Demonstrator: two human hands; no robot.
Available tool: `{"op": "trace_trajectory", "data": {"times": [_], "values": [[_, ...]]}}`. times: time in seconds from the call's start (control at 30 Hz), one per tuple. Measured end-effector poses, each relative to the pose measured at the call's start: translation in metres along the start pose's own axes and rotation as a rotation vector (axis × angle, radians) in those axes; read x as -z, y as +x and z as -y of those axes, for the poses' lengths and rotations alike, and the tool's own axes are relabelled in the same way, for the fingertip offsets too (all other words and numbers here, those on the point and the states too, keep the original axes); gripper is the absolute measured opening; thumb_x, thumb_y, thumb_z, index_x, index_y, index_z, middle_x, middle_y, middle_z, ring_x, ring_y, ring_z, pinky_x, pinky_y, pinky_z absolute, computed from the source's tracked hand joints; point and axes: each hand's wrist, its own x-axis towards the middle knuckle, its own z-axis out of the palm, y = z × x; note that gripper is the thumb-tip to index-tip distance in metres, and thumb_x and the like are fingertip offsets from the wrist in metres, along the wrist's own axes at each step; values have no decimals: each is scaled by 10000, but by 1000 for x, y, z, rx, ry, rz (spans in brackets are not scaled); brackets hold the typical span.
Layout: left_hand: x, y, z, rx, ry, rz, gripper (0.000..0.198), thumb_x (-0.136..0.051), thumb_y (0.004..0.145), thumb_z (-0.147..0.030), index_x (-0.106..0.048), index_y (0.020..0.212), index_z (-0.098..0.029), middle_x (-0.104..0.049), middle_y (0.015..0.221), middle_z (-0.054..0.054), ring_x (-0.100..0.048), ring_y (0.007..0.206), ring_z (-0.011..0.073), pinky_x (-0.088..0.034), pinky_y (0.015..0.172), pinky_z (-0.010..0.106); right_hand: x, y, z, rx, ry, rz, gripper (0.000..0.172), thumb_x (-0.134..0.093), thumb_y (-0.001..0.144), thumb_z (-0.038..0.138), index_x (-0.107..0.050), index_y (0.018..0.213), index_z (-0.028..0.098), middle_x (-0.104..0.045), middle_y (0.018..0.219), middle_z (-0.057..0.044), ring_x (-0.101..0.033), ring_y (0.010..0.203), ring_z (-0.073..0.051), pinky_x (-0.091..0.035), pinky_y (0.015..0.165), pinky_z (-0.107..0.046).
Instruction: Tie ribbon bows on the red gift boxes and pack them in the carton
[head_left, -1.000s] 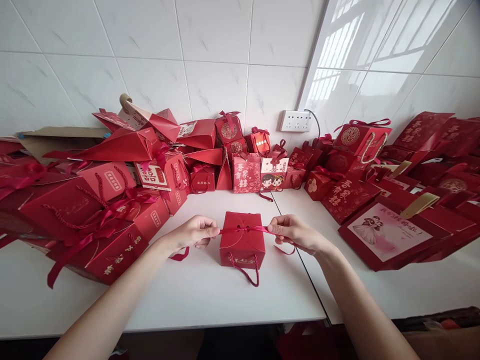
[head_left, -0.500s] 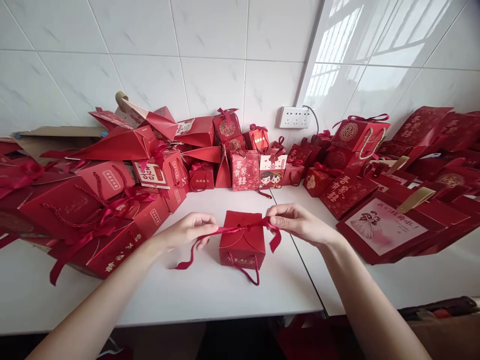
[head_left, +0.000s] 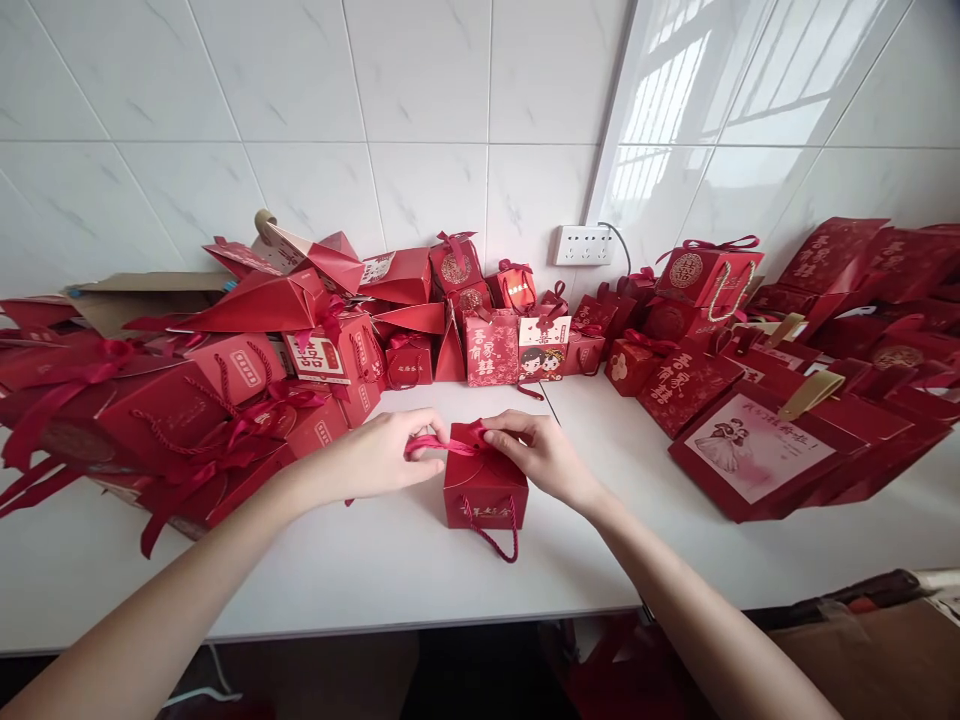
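Note:
A small red gift box with a red cord handle stands on the white table in front of me. A red ribbon runs across its top. My left hand pinches the ribbon at the box's left top edge. My right hand rests over the right side of the lid, fingers closed on the other part of the ribbon. Both hands meet above the box top, which they partly hide.
Heaps of red gift boxes and bags fill the left side and the back along the tiled wall. Flat red bags and a card with a couple's picture cover the right. A wall socket sits behind.
Both hands have moved inward from a wide pull, bringing the ribbon ends together over the box top. The ribbon is no longer stretched straight.

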Motion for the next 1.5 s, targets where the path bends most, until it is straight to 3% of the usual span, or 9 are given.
{"op": "trace_trajectory", "data": {"times": [0.1, 0.2, 0.3, 0.57, 0.77, 0.87, 1.07, 1.33, 1.5], "values": [[-1, -3, -3, -46, 195, -25, 140, -437, 853, -323, -549, 844, -239, -525, 673, -36, -479, 541, 128, -347, 508, 229, -2, -2, -3, 51, -48, -3, 216, -478, 863, 206, -689, 904, 189, -684, 959, -52, -628, 865, -175, -483, 802, -308], [-2, -2, -7, -169, 276, -96, 185, -405, 886, -310, -557, 826, -222, -566, 886, -4, -562, 738, 149, -409, 666, 252, -6, -2, -5, 39, -5, -47, 145, -485, 845, 181, -625, 878, 184, -691, 892, -46, -639, 816, -166, -495, 762, -302], [0, 0, -15, -266, 314, -144, 215, -408, 899, -325, -590, 869, -215, -526, 1048, 19, -579, 795, 144, -424, 731, 265, -10, -1, -6, -10, 89, -110, 123, -530, 814, 177, -548, 935, 184, -700, 815, -27, -650, 762, -155, -501, 728, -288], [2, 13, -41, -391, 304, -116, 293, -373, 911, -236, -663, 945, -213, -617, 986, 27, -598, 861, 167, -433, 719, 261, -9, 0, -1, -26, -13, -81, 128, -513, 806, 209, -637, 783, 188, -683, 779, -3, -621, 719, -146, -464, 678, -264], [-1, 37, -28, -284, 75, -197, 198, -507, 856, -393, -619, 919, -242, -664, 888, -19, -608, 773, 153, -438, 680, 248, -10, 0, -5, -6, 90, -106, 44, -540, 767, 190, -565, 803, 192, -653, 741, 9, -593, 689, -137, -441, 662, -266], [-4, 48, -19, -231, -43, -183, 221, -558, 811, -435, -612, 859, -226, -652, 794, -24, -579, 670, 138, -430, 620, 245, -11, -1, -6, -63, 246, -112, 189, -597, 734, 192, -469, 871, 217, -650, 729, 30, -587, 664, -134, -429, 618, -256], [-22, 65, 5, -247, -226, -215, 174, -583, 789, -357, -609, 867, -204, -650, 897, 2, -596, 808, 147, -467, 749, 269, -14, -3, -9, -80, 361, -134, 263, -637, 731, 217, -383, 800, 225, -669, 763, 22, -589, 708, -134, -426, 670, -269], [-33, 43, 8, -300, -84, -209, 116, -530, 764, -252, -616, 801, -184, -631, 904, 32, -589, 905, 189, -466, 841, 304, -15, -5, -11, -46, 353, -225, 254, -642, 759, 330, -417, 778, 213, -633, 770, -7, -599, 721, -148, -449, 675, -286], [-39, 35, 3, -345, -187, -124, 153, -548, 772, -299, -634, 814, -179, -623, 1054, 67, -537, 1095, 232, -421, 970, 336, -15, -5, -11, -20, 272, -241, 211, -620, 774, 314, -438, 773, 206, -616, 760, -7, -583, 701, -142, -443, 657, -279]]}}
